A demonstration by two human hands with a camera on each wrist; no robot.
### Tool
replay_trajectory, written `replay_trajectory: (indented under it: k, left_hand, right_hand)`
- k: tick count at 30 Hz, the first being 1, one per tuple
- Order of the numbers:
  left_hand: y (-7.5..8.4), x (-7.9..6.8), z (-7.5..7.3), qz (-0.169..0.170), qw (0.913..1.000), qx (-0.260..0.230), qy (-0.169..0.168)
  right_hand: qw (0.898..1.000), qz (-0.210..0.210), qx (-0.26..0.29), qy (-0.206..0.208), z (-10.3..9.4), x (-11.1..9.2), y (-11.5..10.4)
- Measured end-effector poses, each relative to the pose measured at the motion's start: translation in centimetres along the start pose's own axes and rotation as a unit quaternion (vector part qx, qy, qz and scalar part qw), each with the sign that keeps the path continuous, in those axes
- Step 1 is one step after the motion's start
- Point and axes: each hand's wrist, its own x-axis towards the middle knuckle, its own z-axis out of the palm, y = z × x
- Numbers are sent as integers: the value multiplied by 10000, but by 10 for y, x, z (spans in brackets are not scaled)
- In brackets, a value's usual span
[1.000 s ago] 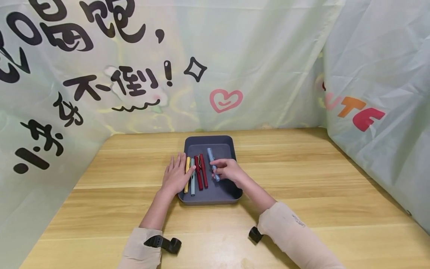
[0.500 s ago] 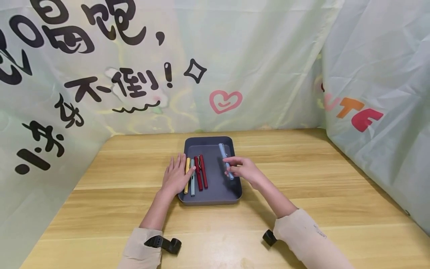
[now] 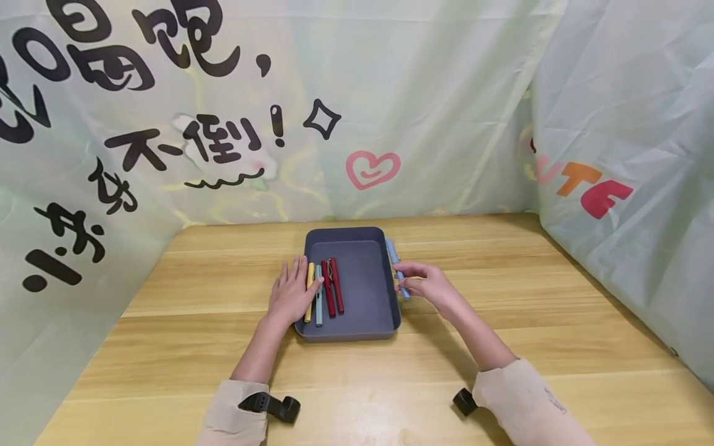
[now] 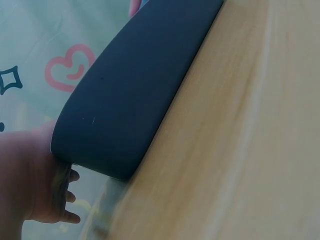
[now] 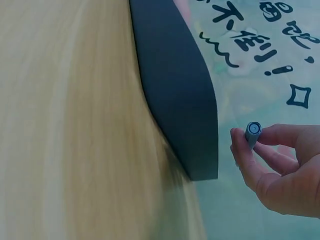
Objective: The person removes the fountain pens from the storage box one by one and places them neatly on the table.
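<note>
Just beyond the right rim of a dark grey tray [image 3: 365, 291], my right hand [image 3: 429, 285] pinches a blue pen [image 3: 393, 250] between thumb and fingers. The right wrist view shows that pen [image 5: 253, 130] end-on, beside the tray's outer wall [image 5: 177, 90]. My left hand [image 3: 290, 296] lies with its fingers straight over the tray's left rim, thumb reaching inward over the pens. Inside the tray's left half lie a yellow pen [image 3: 308, 310], a pale blue-green pen [image 3: 319, 306] and two dark red pens [image 3: 328, 294] with clips. The left hand partly covers the yellow one.
The tray stands on a wooden table [image 3: 474, 260], with table surface on both sides and in front of it. A printed curtain [image 3: 446, 124] hangs behind the table and along its sides. Black wrist cameras [image 3: 465, 402] are strapped at both sleeves.
My right hand has carried the blue pen rightward, from inside the tray across its right rim. The left hand and the other pens have stayed in place.
</note>
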Motion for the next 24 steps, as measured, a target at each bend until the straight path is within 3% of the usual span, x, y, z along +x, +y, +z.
replay_trajectory:
  k: [10,24]
  left_hand:
    - [-2,1,2,32,10000,36,11]
    - [-2,0,3,26,10000,-2,26]
  right_hand:
    - [9997,-62,216,112,-11,-1,13]
    - [9989,309,147,307,-22,-2,30]
